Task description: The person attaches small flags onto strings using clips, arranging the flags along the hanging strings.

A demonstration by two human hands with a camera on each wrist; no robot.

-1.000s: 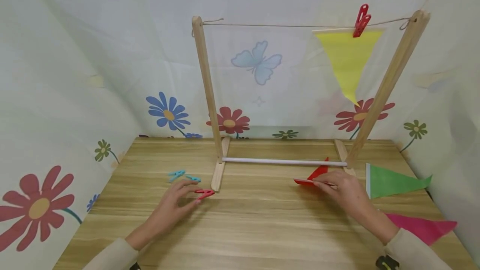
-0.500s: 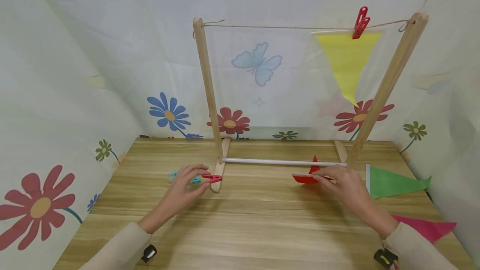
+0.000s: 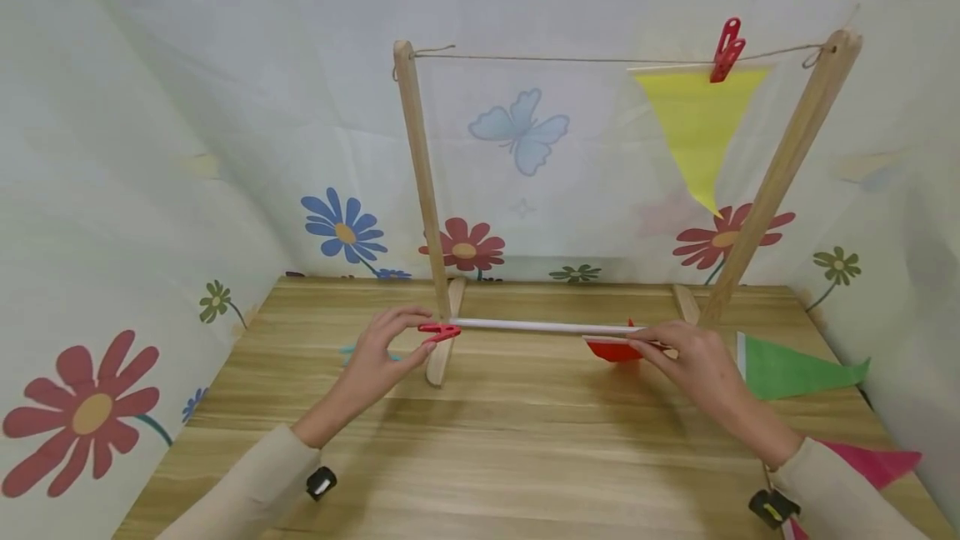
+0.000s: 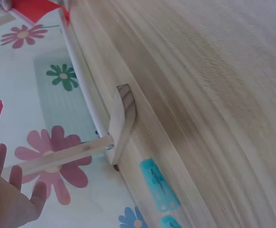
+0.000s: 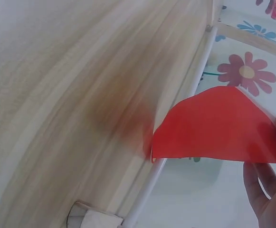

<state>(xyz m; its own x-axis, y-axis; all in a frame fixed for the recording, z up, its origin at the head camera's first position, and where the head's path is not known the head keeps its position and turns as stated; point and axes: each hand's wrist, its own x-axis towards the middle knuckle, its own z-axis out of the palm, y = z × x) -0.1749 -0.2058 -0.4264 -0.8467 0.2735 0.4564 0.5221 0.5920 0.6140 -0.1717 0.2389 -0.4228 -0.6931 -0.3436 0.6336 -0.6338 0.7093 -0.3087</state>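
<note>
My left hand (image 3: 378, 357) pinches a red clothespin (image 3: 441, 331) between thumb and fingers, in front of the left foot of the wooden frame. Over on the right, my right hand (image 3: 693, 361) pinches the white-edged side of a red pennant (image 5: 214, 128), which hangs down above the table by the white crossbar (image 3: 540, 327). A yellow pennant (image 3: 697, 127) hangs from the string (image 3: 540, 59), fixed by another red clothespin (image 3: 727, 51). Behind my left hand lie turquoise clothespins (image 4: 159, 185), partly hidden in the head view.
Two wooden posts (image 3: 423, 173) hold the string at either end. To the right of my right hand a green pennant (image 3: 798, 367) lies flat on the table (image 3: 525, 457). A magenta pennant (image 3: 877, 462) is partly covered by the right sleeve. A flower-printed curtain (image 3: 247, 107) stands behind.
My left hand has lifted the red clothespin and carried it up and to the right. The right hand has shifted slightly, and the red pennant now hangs with its tip away from me.
</note>
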